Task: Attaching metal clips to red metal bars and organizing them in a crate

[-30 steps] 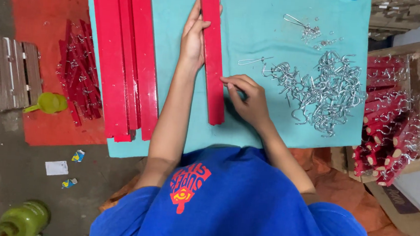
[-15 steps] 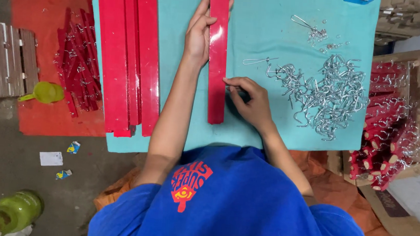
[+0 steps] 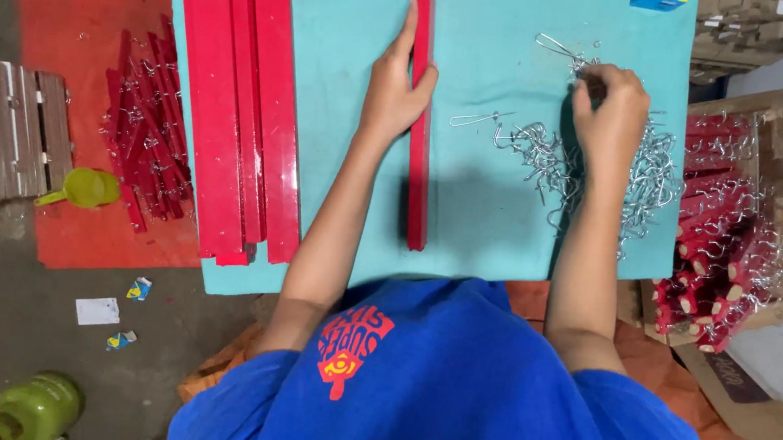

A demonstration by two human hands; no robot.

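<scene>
Red strip [image 3: 418, 157], teal table [image 3: 484, 227]

Your left hand [image 3: 394, 90] lies flat, palm down, fingers stretched forward, thumb splayed right; left forearm runs straight out from your body; your right hand [image 3: 612, 112] is curled, fingertips pinched together, right forearm extended forward.

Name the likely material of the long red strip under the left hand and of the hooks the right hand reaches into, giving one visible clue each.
Red strip: probably painted wood or plastic; glossy, straight, rigid-looking. Hooks: bent steel wire, apparently; thin, silvery, glinting, tangled in a pile.
</scene>
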